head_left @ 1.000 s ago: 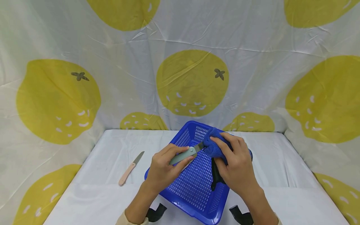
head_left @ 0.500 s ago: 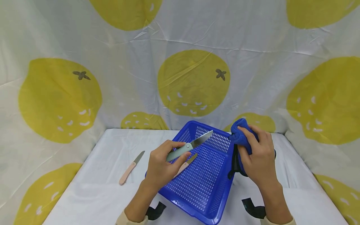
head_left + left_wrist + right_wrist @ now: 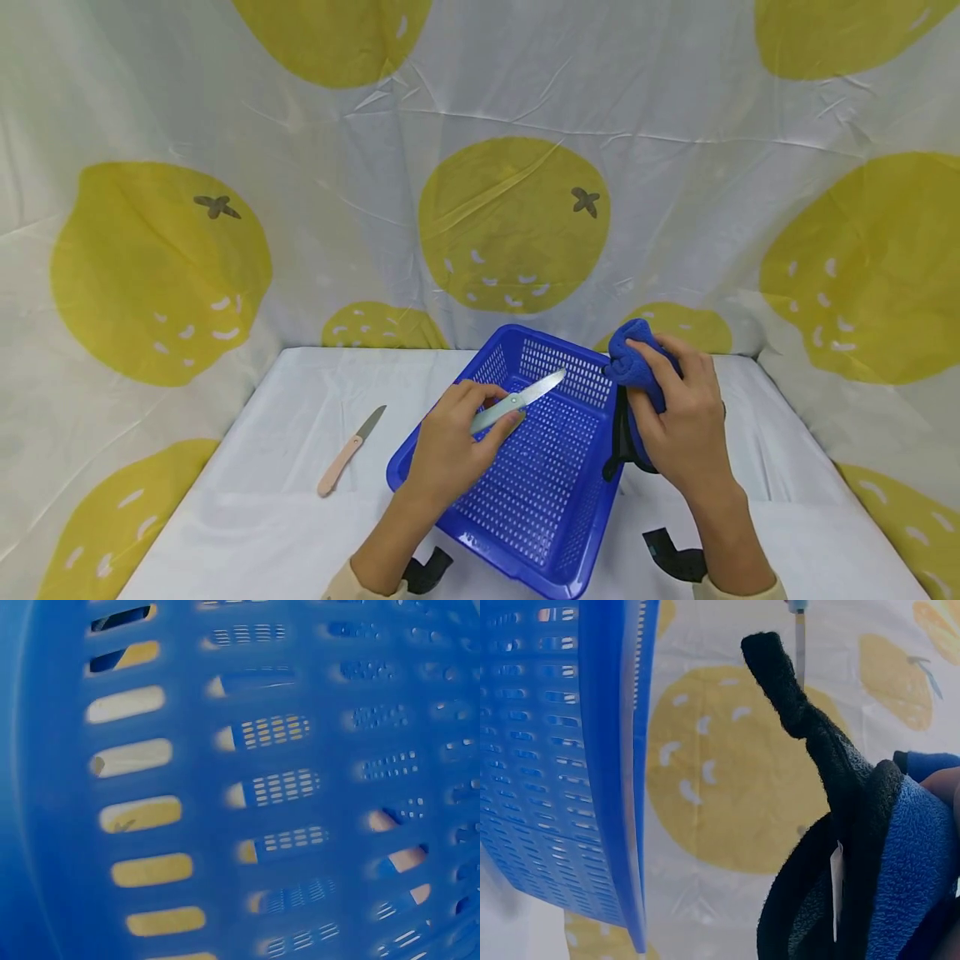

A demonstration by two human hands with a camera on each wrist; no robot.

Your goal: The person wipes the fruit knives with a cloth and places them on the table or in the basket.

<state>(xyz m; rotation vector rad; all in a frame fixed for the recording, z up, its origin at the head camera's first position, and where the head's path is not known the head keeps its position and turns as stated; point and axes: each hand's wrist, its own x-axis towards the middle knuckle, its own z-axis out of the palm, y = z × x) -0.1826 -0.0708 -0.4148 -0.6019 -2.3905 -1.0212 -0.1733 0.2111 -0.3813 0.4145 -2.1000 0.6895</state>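
My left hand (image 3: 450, 446) pinches the pale green handle of a small knife (image 3: 497, 412) above the blue plastic basket (image 3: 540, 500). Its bare blade points up and to the right, apart from the cloth. My right hand (image 3: 690, 425) grips a bunched blue towel (image 3: 637, 362) with black trim at the basket's right rim. In the right wrist view the towel (image 3: 915, 862) hangs beside the basket wall (image 3: 555, 750). A second knife (image 3: 347, 454), pink-handled, lies on the white surface to the left. The left wrist view shows mostly the slotted basket wall (image 3: 202, 780).
A white cloth covers the table (image 3: 255, 467). Behind it hangs a lemon-print curtain (image 3: 660, 208), which also closes both sides. Black straps (image 3: 427, 571) stick out at the wrists.
The towel was around the blade a second ago; my right hand has drawn it off to the right. My left hand has shifted slightly right, and the knife has come down a little.
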